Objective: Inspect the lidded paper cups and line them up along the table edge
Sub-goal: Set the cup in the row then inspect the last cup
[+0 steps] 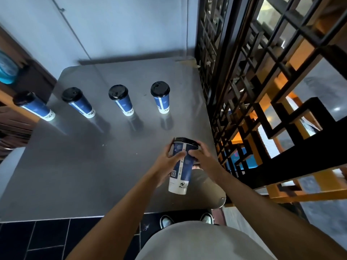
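I hold a blue and white paper cup (181, 169) with a black lid above the near right part of the grey table (84, 166). My left hand (167, 162) grips its left side, thumb across the front. My right hand (202, 156) grips its right side just under the lid. The cup is lifted off the table and leans a little. Several more lidded cups stand upright in a row across the table's far half: one at the left edge (33, 106), one beside it (78, 103), one in the middle (122, 101), one on the right (161, 97).
A black lattice screen (253, 91) runs close along the table's right side. A pale wall (112, 25) stands behind the table. Dark floor tiles (47, 239) and my shoes (167, 221) show below the near edge. A dark wooden cabinet (18, 119) sits at the left.
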Demonstrator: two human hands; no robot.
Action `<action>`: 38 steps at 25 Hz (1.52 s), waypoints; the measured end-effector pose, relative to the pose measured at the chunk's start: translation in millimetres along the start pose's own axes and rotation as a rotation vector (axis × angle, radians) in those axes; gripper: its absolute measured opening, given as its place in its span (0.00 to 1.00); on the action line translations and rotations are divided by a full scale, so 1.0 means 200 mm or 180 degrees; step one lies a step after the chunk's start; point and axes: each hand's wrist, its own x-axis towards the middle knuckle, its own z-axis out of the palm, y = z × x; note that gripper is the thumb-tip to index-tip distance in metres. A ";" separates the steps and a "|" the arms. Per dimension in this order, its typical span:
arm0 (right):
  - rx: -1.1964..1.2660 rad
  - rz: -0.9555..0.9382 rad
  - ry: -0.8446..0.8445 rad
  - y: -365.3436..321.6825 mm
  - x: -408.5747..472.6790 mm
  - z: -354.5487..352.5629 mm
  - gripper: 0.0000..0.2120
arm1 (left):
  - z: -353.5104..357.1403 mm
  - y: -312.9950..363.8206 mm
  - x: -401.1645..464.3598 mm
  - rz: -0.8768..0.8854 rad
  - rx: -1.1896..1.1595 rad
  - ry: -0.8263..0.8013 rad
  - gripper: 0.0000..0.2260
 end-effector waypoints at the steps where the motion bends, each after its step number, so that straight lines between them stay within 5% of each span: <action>1: -0.0251 -0.0222 -0.0061 -0.02 -0.01 -0.01 0.22 | -0.02 -0.01 0.00 0.0152 0.0081 -0.0081 0.35; 7: -0.1376 -0.1042 -0.0469 -0.08 -0.01 -0.07 0.28 | -0.05 -0.04 0.03 0.0691 0.0604 -0.0062 0.35; 15: -0.1581 -0.0501 -0.0166 -0.05 0.04 -0.03 0.18 | -0.08 -0.26 0.03 0.0576 0.0897 0.0192 0.38; 20: -0.3020 -0.1169 0.0422 -0.12 0.13 0.19 0.20 | -0.07 -0.31 0.02 0.0607 0.1111 0.0250 0.37; 25: -0.4813 -0.1543 0.0095 -0.05 0.18 0.39 0.28 | -0.07 -0.33 0.04 0.0714 0.1681 0.0165 0.24; 38: -0.5014 -0.1690 0.0273 -0.02 0.21 0.39 0.28 | -0.07 -0.33 0.06 0.0926 0.2272 -0.0056 0.32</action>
